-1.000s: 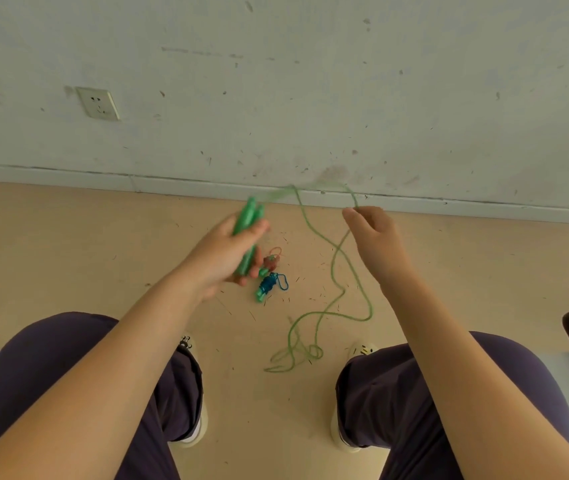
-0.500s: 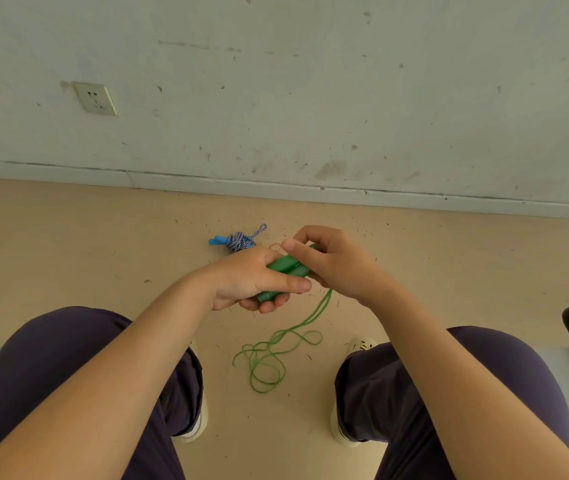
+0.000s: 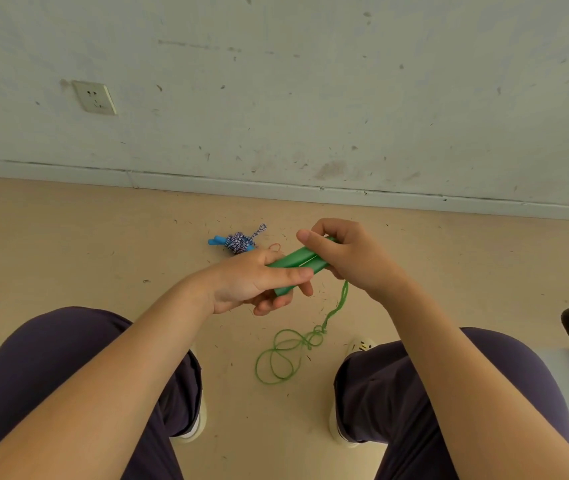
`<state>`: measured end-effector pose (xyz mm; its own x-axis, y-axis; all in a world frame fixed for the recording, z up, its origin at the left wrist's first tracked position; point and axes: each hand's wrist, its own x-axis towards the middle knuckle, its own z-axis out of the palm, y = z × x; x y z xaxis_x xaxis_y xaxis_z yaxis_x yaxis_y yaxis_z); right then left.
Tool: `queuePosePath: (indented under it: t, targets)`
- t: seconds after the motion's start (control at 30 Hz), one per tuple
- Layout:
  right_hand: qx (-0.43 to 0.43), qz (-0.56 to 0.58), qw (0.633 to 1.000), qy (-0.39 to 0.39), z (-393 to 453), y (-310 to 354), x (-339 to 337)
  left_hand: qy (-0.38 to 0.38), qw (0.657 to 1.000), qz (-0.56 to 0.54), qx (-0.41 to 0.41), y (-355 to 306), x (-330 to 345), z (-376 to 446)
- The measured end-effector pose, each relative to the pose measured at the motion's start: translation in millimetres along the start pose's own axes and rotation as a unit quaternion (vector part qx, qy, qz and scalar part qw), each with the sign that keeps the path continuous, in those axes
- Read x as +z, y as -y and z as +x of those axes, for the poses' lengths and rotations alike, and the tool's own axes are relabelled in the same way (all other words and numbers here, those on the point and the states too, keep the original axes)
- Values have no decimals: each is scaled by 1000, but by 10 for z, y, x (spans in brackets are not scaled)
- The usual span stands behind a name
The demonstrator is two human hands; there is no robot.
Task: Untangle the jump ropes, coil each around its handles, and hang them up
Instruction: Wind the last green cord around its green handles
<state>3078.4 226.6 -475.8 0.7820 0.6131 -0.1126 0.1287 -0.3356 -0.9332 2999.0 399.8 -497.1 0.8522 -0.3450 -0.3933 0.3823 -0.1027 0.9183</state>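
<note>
Both hands hold the paired green handles (image 3: 297,263) above the floor: the left hand (image 3: 255,284) grips one end, the right hand (image 3: 349,259) the other. The green rope (image 3: 286,355) trails below the handles onto the floor (image 3: 68,244), while the blue coiled rope (image 3: 238,241) lies just beyond them.

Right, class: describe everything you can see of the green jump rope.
The green jump rope has two smooth, plastic-looking green handles lying side by side, pointing up and to the right. The left hand holds their lower end, thumb laid across them; the right hand curls over the upper end. A thin green cord hangs below the right hand to loose, overlapping loops on the beige floor between the knees.
</note>
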Motion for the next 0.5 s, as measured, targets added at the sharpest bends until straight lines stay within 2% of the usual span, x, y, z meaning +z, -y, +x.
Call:
queuePosePath:
  t: [0.17,0.27,0.4,0.5]
  targets:
    - [-10,13,1000,2,-12,32,17,20,1000,2,2,16,0,9]
    - [1,90,995,-35,34,-10,-13,-12,999,-29,27,-24,-13,-12]
    - [23,106,987,-119,88,-118,-107,-174,970,-149,79,-55,-121,10]
    - [39,42,990,-128,106,-164,-77,-287,947,-116,82,-9,-168,51]
